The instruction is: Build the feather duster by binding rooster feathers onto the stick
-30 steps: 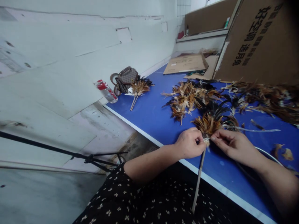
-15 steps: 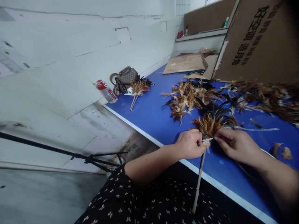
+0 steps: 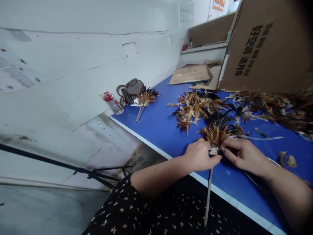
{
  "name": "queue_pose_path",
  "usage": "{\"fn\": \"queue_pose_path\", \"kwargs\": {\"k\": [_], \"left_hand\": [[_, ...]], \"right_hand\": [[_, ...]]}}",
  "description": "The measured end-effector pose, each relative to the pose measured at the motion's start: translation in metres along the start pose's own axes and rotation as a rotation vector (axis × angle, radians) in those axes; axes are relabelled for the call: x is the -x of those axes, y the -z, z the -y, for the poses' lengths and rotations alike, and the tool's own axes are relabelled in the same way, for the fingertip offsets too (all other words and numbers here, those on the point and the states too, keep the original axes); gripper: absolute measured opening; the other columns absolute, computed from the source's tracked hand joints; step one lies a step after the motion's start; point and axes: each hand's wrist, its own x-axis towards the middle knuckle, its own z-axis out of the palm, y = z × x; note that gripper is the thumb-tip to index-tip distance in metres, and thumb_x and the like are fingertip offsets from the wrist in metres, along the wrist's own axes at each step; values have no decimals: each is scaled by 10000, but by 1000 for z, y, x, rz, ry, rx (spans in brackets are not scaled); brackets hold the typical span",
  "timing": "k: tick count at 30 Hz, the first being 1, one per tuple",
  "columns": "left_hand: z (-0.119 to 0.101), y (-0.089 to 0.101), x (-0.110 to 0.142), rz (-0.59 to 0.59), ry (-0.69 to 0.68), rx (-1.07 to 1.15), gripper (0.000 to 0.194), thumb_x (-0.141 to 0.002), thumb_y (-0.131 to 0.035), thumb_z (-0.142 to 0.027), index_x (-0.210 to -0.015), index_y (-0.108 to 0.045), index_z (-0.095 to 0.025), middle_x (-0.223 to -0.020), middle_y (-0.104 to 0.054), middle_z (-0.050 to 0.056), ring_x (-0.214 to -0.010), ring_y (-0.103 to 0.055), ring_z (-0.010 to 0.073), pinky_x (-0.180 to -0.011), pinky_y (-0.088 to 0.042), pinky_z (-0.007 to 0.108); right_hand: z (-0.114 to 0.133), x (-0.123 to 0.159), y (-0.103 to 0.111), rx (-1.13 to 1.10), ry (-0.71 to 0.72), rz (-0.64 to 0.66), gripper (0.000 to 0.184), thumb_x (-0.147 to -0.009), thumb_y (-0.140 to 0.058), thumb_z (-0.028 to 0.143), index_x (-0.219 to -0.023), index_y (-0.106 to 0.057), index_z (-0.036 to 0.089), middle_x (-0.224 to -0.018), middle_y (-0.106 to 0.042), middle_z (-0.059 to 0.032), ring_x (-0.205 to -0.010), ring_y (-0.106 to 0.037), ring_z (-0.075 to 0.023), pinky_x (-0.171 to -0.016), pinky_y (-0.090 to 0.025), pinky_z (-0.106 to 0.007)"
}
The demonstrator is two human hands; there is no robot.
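A: What sat nearest the person?

B: A thin stick (image 3: pixel 207 199) hung past the white table edge (image 3: pixel 156 150) toward six o'clock, over the dotted black dress. Its top met a feather bundle (image 3: pixel 215 135) lying on the blue table (image 3: pixel 158 124) just inside that edge.

A: And the hands?

B: The left hand (image 3: pixel 199 156) was curled narrow, pinching the bundle's bound base from nine o'clock. The right hand (image 3: pixel 241 154) closed on the same base from three o'clock, fingertips touching the left's.

A: Any free room?

B: Bare blue surface ran toward ten o'clock along the edge. At twelve o'clock loose feathers (image 3: pixel 193 106) lay just beyond the bundle; more feathers (image 3: pixel 274 106) spread at two o'clock.

A: Farther out?

B: A finished feather duster (image 3: pixel 144 99), a handbag (image 3: pixel 130 91) and a water bottle (image 3: pixel 112 102) crowded the far-left corner at eleven o'clock. A cardboard box (image 3: pixel 266 49) stood at one o'clock, flat cardboard (image 3: pixel 190 73) beside it.
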Motion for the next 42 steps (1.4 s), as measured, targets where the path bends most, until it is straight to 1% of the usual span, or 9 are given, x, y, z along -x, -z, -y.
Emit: {"fn": "queue_pose_path", "kwargs": {"k": [4, 6, 10, 16, 23, 33, 36, 39, 42], "left_hand": [[-13, -6, -1, -23, 39, -92, 270, -944, -679, -442, -1016, -721, -185, -1104, -741, 157, -1038, -743, 340, -904, -633, 459], [-13, -9, -1, -56, 55, -92, 238, -956, -665, -410, -1032, -707, -189, -1089, -745, 150, -1018, -743, 326, -899, -628, 446], [-10, -15, 2, -108, 37, -86, 214, -963, -651, -350, -1102, -681, -191, -1108, -747, 139, -1006, -738, 304, -897, -618, 427], [-9, -18, 2, -119, 7, -93, 211, -995, -610, -341, -1126, -665, -186, -1104, -758, 137, -997, -739, 298, -905, -609, 424], [-6, -19, 0, -116, -46, -85, 151, -1015, -592, -328, -1074, -654, -204, -1058, -750, 111, -988, -731, 279, -906, -600, 406], [-5, -21, 0, -120, -30, -82, 160, -994, -606, -324, -1076, -656, -196, -1040, -757, 120, -958, -738, 292, -877, -600, 412], [-4, -22, -1, -163, -4, -23, 143, -974, -634, -318, -1059, -656, -205, -1019, -762, 110, -950, -741, 283, -880, -596, 401], [2, -25, -4, -240, 79, 142, 134, -925, -706, -306, -1015, -645, -229, -943, -754, 58, -873, -729, 236, -814, -584, 349], [14, -23, -11, -271, 157, 381, 184, -897, -760, -297, -970, -602, -237, -757, -671, -23, -674, -650, 155, -655, -520, 258]], "right_hand": [[7, 3, 5, -36, 120, -111, 120, -1043, -648, 364, -1038, -695, 254, -1054, -712, -89, -917, -687, -252, -837, -549, -396], [9, 3, 4, -63, 120, -137, 142, -1034, -677, 381, -1121, -696, 270, -1111, -705, -90, -914, -690, -248, -799, -559, -387], [9, 0, -5, -70, 93, -104, 210, -1053, -661, 419, -1207, -708, 284, -1133, -698, -87, -840, -671, -217, -724, -553, -366], [5, -8, -16, -88, 58, -111, 226, -1078, -608, 440, -1042, -696, 235, -993, -701, -77, -798, -657, -206, -714, -538, -359], [3, -10, -17, -143, 23, -135, 312, -1076, -582, 480, -922, -682, 228, -855, -700, -63, -744, -627, -202, -693, -516, -341], [1, -9, -16, -158, -38, -158, 271, -1046, -620, 460, -912, -660, 228, -802, -690, -39, -681, -597, -188, -651, -474, -328], [3, -8, -15, -187, -41, -155, 283, -1060, -620, 489, -973, -689, 229, -879, -721, -55, -759, -645, -210, -700, -510, -349], [11, -8, -5, -218, -32, -284, 264, -1069, -630, 491, -1081, -703, 238, -1049, -748, -84, -890, -693, -236, -809, -552, -380], [21, -7, 18, -126, -41, -529, 228, -1068, -628, 458, -1080, -702, 242, -1139, -749, -111, -1062, -710, -278, -942, -551, -414]]}}
